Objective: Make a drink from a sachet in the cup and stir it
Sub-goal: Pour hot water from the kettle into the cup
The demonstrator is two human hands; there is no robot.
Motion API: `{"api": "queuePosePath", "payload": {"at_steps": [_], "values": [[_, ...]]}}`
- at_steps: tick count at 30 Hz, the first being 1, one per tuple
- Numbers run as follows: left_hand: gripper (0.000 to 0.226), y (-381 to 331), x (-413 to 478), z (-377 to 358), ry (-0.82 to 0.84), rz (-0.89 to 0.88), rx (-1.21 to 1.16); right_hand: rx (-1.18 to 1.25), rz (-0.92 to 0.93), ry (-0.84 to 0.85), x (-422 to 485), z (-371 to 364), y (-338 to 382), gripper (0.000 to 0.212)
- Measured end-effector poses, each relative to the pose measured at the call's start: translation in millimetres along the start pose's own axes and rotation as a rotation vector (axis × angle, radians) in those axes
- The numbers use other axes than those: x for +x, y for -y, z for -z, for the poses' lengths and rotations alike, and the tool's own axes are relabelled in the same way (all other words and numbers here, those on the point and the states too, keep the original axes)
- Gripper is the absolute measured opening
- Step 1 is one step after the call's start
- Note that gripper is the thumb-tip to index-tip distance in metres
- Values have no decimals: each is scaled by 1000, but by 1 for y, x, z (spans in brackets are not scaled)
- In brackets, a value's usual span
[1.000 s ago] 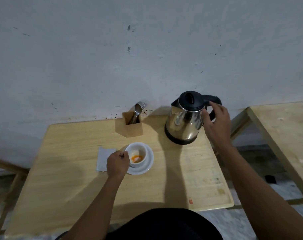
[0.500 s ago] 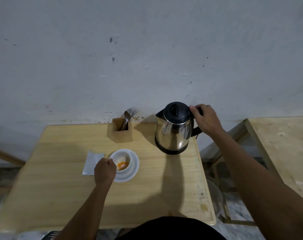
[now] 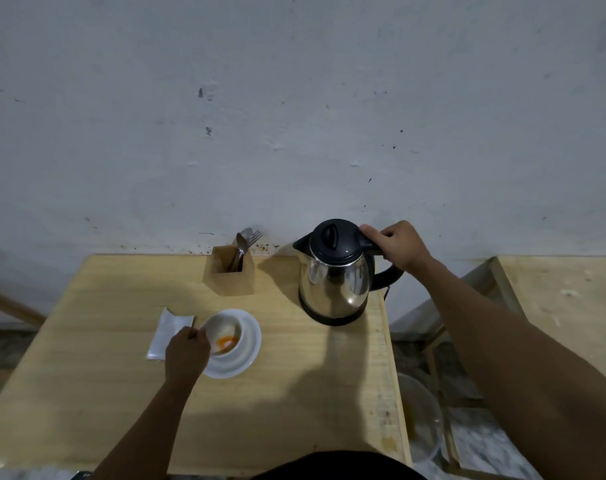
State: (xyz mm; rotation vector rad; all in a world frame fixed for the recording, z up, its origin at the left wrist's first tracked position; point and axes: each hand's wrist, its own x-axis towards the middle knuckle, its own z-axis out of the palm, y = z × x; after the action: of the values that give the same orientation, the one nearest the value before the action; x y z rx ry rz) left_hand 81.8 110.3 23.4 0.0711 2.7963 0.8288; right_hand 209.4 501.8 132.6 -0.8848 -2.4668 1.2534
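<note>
The cup [image 3: 223, 336] stands on its saucer [image 3: 248, 356], near left on the desk [image 3: 294, 393], orange powder [image 3: 227, 341] inside. My left hand [image 3: 185, 353] holds its side; the torn sachet [image 3: 168, 336] lies just left. My right hand [image 3: 398, 245] grips the kettle [image 3: 336, 282] handle. Pouring and stirring remain, I judge.

You see a white cup [image 3: 222, 326] holding orange powder [image 3: 226, 341] on a white saucer [image 3: 250, 344], a silvery sachet [image 3: 168, 332] to its left, a shiny steel kettle [image 3: 334, 284] with a black lid [image 3: 332, 241], and a pale wood table [image 3: 294, 393].
</note>
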Motion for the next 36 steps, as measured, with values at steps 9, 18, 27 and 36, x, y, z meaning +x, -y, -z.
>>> {"api": "queuePosePath", "payload": {"at_steps": [9, 18, 27, 36], "values": [[43, 1, 0, 8, 69, 63, -127, -13, 98, -106, -13, -10, 10, 69], [38, 0, -1, 14, 108, 53, -197, -246, 185, -14, -18, -13, 93, 71], [16, 15, 9, 27, 287, 96, -450, -555, 168, 115, -37, -47, 157, 75], [12, 28, 19, 33, 373, -19, -449, -738, 168, 335, -53, -75, 182, 74]]}}
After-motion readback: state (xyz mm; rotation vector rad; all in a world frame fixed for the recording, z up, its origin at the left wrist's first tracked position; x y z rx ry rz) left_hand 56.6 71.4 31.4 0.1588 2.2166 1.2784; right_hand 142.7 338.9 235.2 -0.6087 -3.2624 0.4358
